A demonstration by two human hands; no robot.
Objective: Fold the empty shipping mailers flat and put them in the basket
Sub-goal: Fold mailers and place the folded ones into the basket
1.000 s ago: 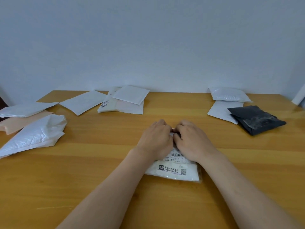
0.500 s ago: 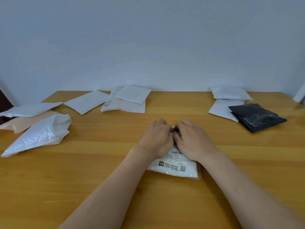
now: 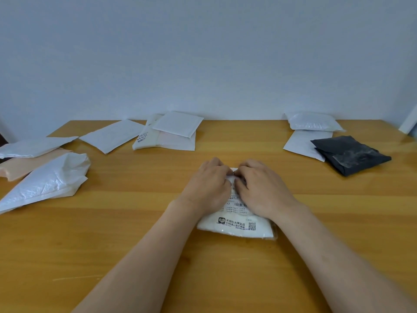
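A white mailer (image 3: 237, 227) with a printed label and QR code lies on the wooden table (image 3: 135, 245) in front of me. My left hand (image 3: 206, 184) and my right hand (image 3: 262, 188) sit side by side on its far half, fingers curled over its far edge, where a bit of white film shows between the fingertips. Most of the mailer's far half is hidden under my hands. No basket is in view.
Other mailers lie around: crumpled white (image 3: 45, 181), peach (image 3: 27, 164) and flat white (image 3: 33, 146) ones at left; white ones (image 3: 112, 135) and a stack (image 3: 171, 134) at the back; white ones (image 3: 313, 123) and a black one (image 3: 352, 154) at right. A pale wall rises behind.
The view shifted slightly, so the left pile sits further into frame. My hands and the mailer stay in nearly the same place, still working at its far edge.
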